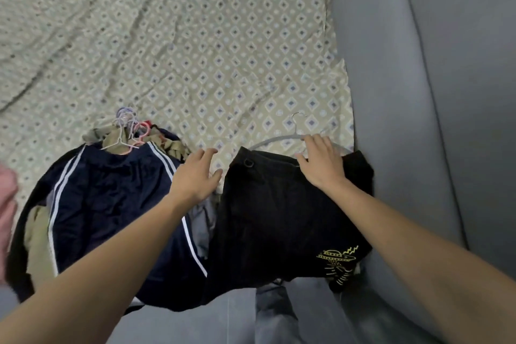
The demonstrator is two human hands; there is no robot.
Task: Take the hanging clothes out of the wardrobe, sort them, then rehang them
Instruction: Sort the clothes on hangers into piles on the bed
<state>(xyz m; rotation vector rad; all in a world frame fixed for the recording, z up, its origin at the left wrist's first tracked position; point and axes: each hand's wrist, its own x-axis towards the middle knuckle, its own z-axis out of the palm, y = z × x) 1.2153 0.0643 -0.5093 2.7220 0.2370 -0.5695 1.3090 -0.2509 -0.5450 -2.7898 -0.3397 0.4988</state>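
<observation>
1. Sorting is the step I judge myself to be in: the clothes are out of the wardrobe and lie on the bed [195, 36], over its patterned sheet, in two lots.
2. To my left sits a heap [92, 204] with navy white-striped trousers [117, 198] on top and a bunch of pastel hangers [128, 131] sticking out at its far end.
3. To my right lies a black garment [279, 218] with a yellow print near its lower corner, on a grey hanger [282, 139] whose hook points away from me.
4. My right hand [321, 162] rests on the top edge of the black garment, fingers spread, fingertips touching the hanger's arm; it looks more like pressing than pinching.
5. My left hand [195, 173] is open, fingers straight, hovering between the two lots, just beside the black garment's left edge. Whether it touches cloth I cannot tell.
6. Next, I think, I should square the black garment on its hanger, then pick by the hook so it does not slide off.
7. Hard to make out: what lies under the trousers, how many hangers are bunched there, and the pink blur [7, 204] cut off at the left edge. The wardrobe is not in view.
</observation>
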